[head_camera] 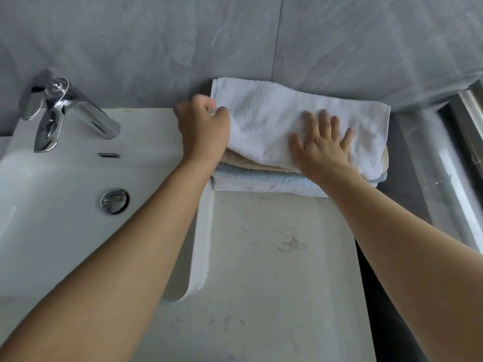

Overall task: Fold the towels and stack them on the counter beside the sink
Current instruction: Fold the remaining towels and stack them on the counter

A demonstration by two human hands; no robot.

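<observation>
Grey marbled wall tiles [156,35] behind a chrome faucet [75,111].

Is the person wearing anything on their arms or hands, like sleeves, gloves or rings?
No. Both forearms are bare as far as the picture shows, with no sleeves in sight. The left hand and right hand have no gloves, and no watch, bracelet or ring shows. The nails look short, though the picture is a bit blurry.

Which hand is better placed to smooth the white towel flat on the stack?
The right hand, probably. It already lies flat with spread fingers on the white towel, while the left hand grips the towel's left edge beside the sink.
</observation>
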